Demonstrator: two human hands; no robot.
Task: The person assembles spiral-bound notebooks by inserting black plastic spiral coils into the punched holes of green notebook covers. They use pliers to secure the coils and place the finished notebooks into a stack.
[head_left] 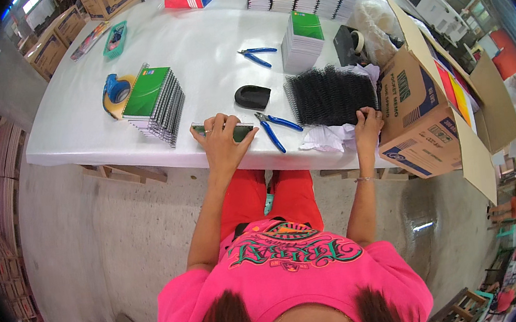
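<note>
My left hand (223, 141) lies on a small green-covered notebook (243, 131) at the near edge of the white table (196, 48), pressing it down. My right hand (367, 125) reaches into a heap of black spiral binding coils (329, 94) and pinches at its near right corner. Blue-handled pliers (274, 128) lie between the two hands. A stack of bound green notebooks (154, 103) sits to the left.
A black curved holder (252, 96), a second pair of blue pliers (257, 55), a stack of unbound green-topped pads (303, 43), a blue tape dispenser (115, 91) and an open cardboard box (429, 111) at the right surround the hands. White crumpled paper (331, 137) lies under the coils.
</note>
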